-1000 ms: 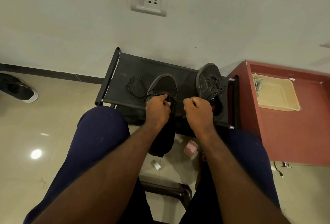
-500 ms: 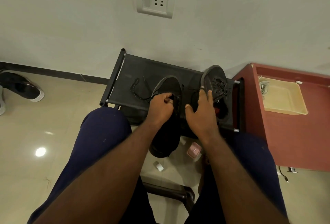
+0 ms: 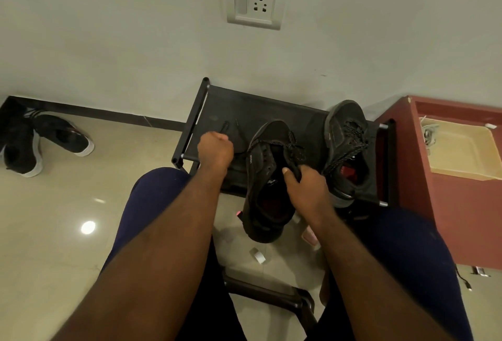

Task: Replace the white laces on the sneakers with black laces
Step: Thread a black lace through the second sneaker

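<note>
Left hand, near the centre of the frame, is closed in a fist round the black lace, which runs from it to the eyelets of the sneaker. Right hand grips this sneaker at the side of its opening — the heel hangs past the front edge of the black rack. Second sneaker, laced in black, lies on the rack further right. White laces lie in a beige tray at the right edge
</note>
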The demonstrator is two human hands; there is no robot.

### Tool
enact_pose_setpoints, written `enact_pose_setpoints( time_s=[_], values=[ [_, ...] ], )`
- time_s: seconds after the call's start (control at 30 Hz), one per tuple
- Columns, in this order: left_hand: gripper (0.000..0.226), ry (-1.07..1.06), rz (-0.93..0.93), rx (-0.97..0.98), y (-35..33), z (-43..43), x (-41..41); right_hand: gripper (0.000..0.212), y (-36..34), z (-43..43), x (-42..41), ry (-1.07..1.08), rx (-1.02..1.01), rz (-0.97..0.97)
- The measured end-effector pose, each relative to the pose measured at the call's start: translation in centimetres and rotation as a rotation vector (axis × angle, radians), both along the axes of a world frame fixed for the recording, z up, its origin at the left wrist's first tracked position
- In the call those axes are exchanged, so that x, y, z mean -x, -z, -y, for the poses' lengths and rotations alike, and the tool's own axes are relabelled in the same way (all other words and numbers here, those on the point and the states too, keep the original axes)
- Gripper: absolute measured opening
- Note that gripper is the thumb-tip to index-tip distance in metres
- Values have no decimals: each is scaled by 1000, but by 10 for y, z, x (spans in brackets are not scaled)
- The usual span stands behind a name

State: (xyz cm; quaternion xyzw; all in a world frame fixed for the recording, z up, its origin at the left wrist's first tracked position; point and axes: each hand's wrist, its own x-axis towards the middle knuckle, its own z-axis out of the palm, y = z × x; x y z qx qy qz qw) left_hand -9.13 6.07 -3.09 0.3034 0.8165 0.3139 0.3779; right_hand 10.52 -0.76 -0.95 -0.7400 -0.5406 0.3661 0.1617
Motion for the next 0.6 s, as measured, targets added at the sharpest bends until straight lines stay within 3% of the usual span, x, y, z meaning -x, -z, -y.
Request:
enact_pose_setpoints(
  time_s=[0.13,0.3,0.37,0.5,0.6],
  values=[
    [18,340,-285,242,-1,11,-3,34,0,-2,-2,56,-87,56],
    [37,582,-471,81,7,17,-23,36,-5,-8,-9,52,-93,26],
    [30,671,-529,86,11,14,-25,35,-2,-12,-13,69,-59,-53],
    [25,641,-611,88,11,10,-21,37,-1,-16,-14,156,-104,-140],
    [18,533,-567,-3,-13,5,-21,38,-7,-18,-9,134,-105,-164]
  ],
)
